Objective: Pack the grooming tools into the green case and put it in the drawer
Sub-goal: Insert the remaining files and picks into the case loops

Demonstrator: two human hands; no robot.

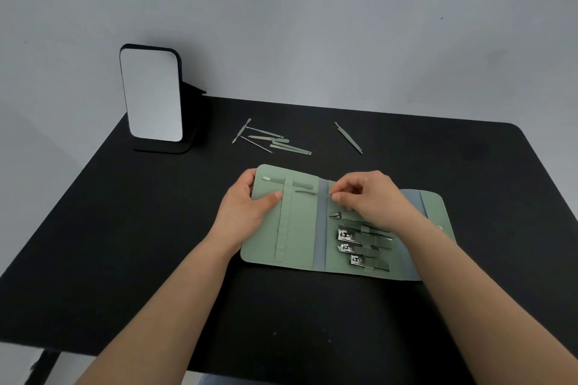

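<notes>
The green case point(300, 228) lies open flat on the black table. Its right panel holds three nail clippers point(350, 247) and a pointed tool point(335, 215) in loops. One thin tool point(281, 180) sits in the left panel's top loop. My left hand point(247, 209) grips the case's left edge, thumb pressed on the panel. My right hand point(366, 197) pinches a second thin tool point(308, 192) at its right end, over the grey spine. Several loose tools point(270, 139) lie behind the case, and tweezers point(348, 137) lie apart to the right.
A standing mirror point(151, 94) on a black base is at the table's point(125, 228) back left. A grey wall rises behind. The table's front edge is near the bottom left. No drawer is in view.
</notes>
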